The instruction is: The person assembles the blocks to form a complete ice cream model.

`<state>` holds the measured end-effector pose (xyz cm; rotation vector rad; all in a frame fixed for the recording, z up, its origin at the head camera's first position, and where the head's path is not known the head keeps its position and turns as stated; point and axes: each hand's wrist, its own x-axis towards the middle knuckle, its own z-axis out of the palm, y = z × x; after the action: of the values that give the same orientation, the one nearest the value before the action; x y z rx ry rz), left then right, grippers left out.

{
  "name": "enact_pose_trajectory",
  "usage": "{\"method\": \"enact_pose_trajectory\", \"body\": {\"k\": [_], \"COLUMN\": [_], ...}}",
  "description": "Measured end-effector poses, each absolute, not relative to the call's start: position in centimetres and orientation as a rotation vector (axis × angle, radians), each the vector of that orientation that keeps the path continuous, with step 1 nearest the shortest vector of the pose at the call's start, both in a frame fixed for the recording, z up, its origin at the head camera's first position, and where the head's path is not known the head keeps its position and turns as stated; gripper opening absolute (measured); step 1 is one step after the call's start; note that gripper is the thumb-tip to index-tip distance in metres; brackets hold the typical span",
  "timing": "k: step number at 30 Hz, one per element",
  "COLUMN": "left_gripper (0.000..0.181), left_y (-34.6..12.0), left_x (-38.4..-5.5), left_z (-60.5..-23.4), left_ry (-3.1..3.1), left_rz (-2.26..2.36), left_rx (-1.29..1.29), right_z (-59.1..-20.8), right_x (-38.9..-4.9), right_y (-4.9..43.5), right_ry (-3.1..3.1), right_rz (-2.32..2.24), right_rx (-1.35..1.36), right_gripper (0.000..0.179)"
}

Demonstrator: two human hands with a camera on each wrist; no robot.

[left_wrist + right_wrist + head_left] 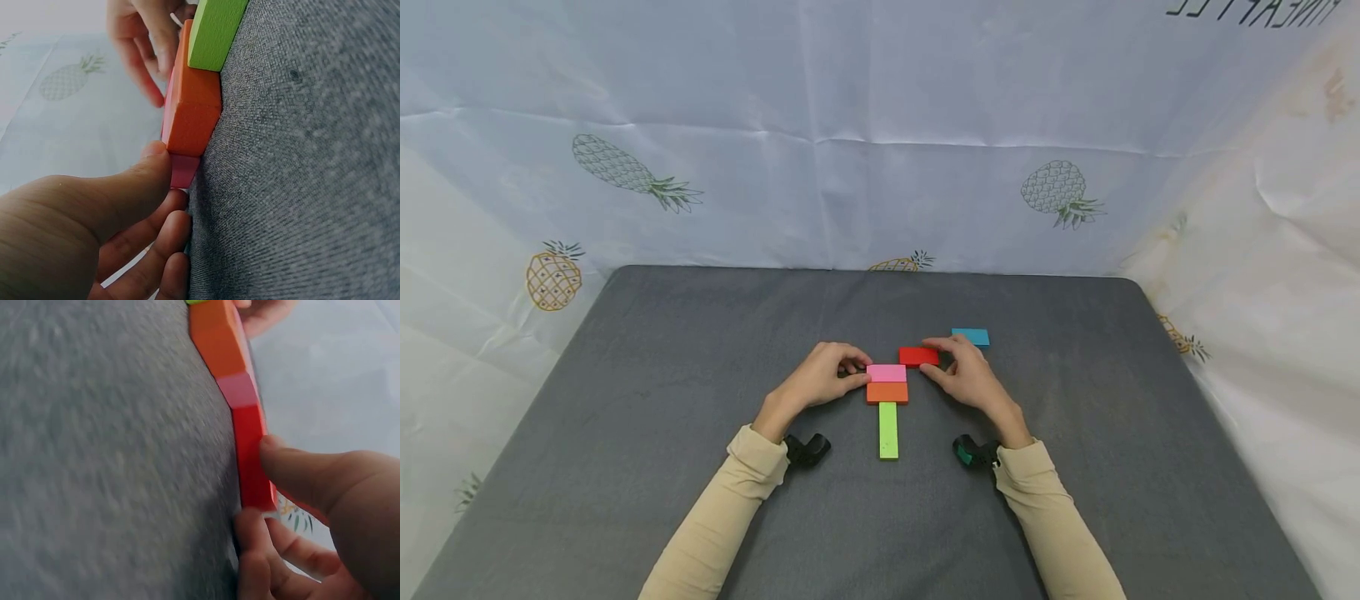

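Observation:
A row of flat rectangular wooden blocks lies on the grey table. The green block (pixel 888 431) points lengthwise toward me, its far end against the crosswise orange block (pixel 887 392). Behind the orange one sits the pink block (pixel 886 373); my left hand (pixel 823 375) pinches its left end, thumb on the near side and index finger at the far corner. The red block (pixel 919 357) lies beyond and to the right, meeting the pink block's corner. My right hand (pixel 964 375) grips the red block's right end between thumb and fingers.
A blue block (pixel 972 337) lies just past my right hand. Each wrist carries a black camera, the left wrist camera (pixel 807 451) and the right wrist camera (pixel 973 452). A white sheet (pixel 850 200) printed with pineapples hangs behind the table's far edge.

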<state>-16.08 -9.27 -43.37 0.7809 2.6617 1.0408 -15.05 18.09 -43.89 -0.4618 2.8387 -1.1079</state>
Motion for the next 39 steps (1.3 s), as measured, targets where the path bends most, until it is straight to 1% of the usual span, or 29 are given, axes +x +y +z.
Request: {"method": "enact_pose_trajectory", "body": {"k": [5,16,39], "left_gripper": [0.023,0.023,0.024], "left_y": [-9.3,-9.3,-9.2], "left_x": [-16.0,-16.0,-16.1], "left_z": [-43.4,-43.4,-43.4], "left_ry": [2.659,2.66,2.653], "left_rz": [1.044,1.048,1.044], "left_rx": [0.781,0.786,0.762], "right_z": [-43.9,-44.1,-44.1], "right_x": [-15.1,-15.2,-15.2], "right_y": [18.9,19.1,17.2], "right_ry": [2.767,2.798,2.879], "right_rz": [-1.219,-1.195,-1.075], "right_rx": [-0.479,-0.437,-0.425], "right_gripper": [0.043,0.038,0.036]}}
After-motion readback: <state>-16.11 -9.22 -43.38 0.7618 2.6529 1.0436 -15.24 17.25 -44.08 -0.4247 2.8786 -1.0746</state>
